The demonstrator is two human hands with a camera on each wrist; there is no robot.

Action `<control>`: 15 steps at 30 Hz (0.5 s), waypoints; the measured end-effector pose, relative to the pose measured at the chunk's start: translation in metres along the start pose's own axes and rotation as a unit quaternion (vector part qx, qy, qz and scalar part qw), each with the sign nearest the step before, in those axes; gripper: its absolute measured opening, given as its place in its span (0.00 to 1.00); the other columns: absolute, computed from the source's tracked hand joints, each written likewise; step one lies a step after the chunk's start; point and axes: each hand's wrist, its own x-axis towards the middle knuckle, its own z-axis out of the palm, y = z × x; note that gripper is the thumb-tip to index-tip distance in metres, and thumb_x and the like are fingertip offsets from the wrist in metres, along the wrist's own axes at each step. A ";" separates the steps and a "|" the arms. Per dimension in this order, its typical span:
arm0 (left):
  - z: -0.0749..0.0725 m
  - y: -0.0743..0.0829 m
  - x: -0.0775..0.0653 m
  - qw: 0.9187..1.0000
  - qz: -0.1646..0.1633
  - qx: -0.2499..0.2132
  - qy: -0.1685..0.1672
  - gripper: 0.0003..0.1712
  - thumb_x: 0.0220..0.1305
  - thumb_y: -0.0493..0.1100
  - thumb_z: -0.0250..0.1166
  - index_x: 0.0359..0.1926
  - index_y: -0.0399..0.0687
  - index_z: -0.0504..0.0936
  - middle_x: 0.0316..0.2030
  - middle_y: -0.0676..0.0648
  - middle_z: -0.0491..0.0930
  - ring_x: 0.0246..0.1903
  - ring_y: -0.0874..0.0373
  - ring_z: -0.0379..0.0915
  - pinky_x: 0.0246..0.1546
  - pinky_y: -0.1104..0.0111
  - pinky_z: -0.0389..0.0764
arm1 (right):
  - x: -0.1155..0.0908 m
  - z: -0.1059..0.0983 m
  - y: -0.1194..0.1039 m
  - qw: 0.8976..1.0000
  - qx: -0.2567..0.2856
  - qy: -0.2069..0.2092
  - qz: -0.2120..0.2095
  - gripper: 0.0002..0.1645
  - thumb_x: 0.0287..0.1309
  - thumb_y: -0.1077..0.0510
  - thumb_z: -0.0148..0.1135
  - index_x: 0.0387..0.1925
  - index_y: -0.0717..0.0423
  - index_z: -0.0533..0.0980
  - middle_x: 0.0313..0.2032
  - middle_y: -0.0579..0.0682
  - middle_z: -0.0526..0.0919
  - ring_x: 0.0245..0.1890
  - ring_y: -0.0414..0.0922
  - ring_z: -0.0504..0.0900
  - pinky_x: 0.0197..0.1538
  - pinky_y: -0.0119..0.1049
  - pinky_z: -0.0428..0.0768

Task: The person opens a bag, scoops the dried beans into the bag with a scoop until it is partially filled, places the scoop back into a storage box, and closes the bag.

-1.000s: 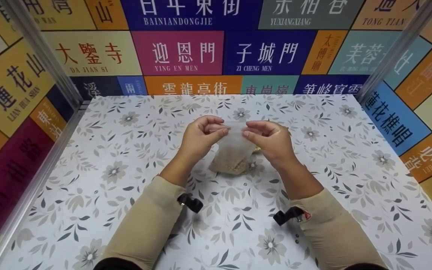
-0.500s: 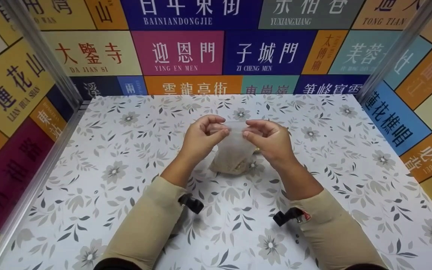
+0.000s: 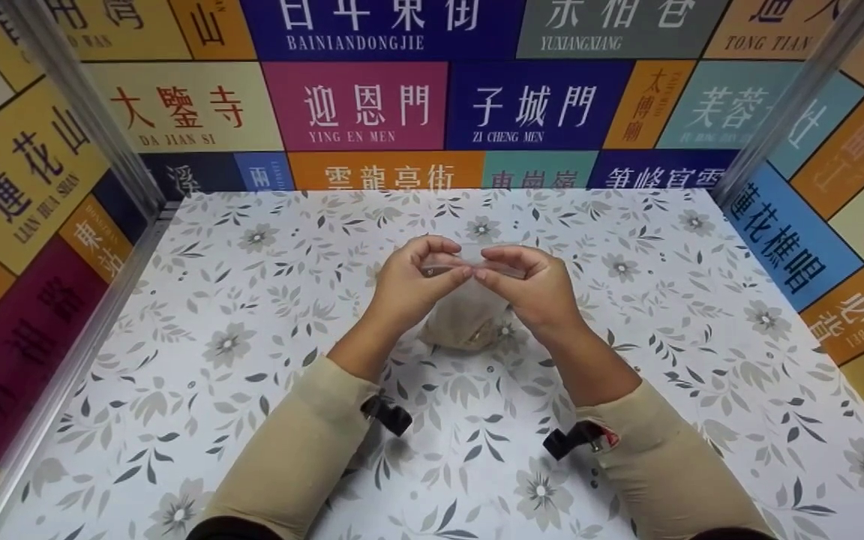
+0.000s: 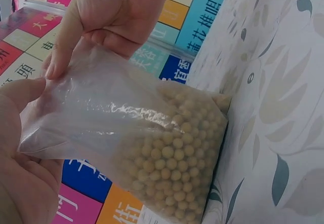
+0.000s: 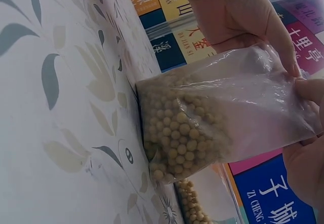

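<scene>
A clear plastic bag of soybeans [image 3: 462, 322] stands on the table in front of me. Round pale beans fill its lower part, plain in the left wrist view on the plastic bag [image 4: 167, 158]. My left hand [image 3: 409, 285] pinches one side of the bag's top edge between thumb and fingers. On the opposite side, my right hand [image 3: 541, 292] pinches that same edge. The thumb tips meet or nearly meet at the middle of the bag's mouth. Whether the mouth is sealed cannot be told.
Behind the bag, the right wrist view shows more soybeans [image 5: 193, 203] in what looks like a clear container, partly hidden. A flower-patterned cloth covers the table [image 3: 252, 420]. Colourful panels with printed characters [image 3: 357, 105] form walls at the back and both sides.
Both hands have moved inward along the bag's top edge, so the thumbs now come together. The lower part of the bag has stayed in place on the table.
</scene>
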 end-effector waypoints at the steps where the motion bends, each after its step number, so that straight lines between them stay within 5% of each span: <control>1: 0.001 0.000 0.000 1.000 0.000 -0.003 0.002 0.19 0.64 0.47 0.79 0.53 0.50 0.84 0.43 0.51 0.93 0.49 0.57 0.90 0.58 0.64 0.89 | 0.000 0.001 0.000 1.000 0.003 0.002 0.001 0.23 0.59 0.63 0.79 0.54 0.70 0.84 0.47 0.52 0.94 0.48 0.43 0.94 0.57 0.37 0.91; 5: 0.002 0.001 -0.001 1.000 0.000 -0.013 0.006 0.18 0.64 0.45 0.79 0.52 0.49 0.84 0.43 0.50 0.93 0.49 0.57 0.90 0.58 0.64 0.90 | -0.001 0.002 -0.001 1.000 0.014 0.008 0.001 0.22 0.58 0.65 0.79 0.53 0.70 0.84 0.45 0.47 0.94 0.48 0.43 0.94 0.57 0.38 0.91; 15: 0.004 0.000 -0.003 1.000 0.013 0.003 0.007 0.19 0.65 0.45 0.79 0.53 0.49 0.84 0.43 0.50 0.93 0.47 0.56 0.91 0.52 0.64 0.91 | -0.004 0.004 -0.002 1.000 0.004 0.018 0.007 0.18 0.58 0.64 0.80 0.50 0.62 0.87 0.44 0.57 0.94 0.47 0.44 0.94 0.54 0.38 0.92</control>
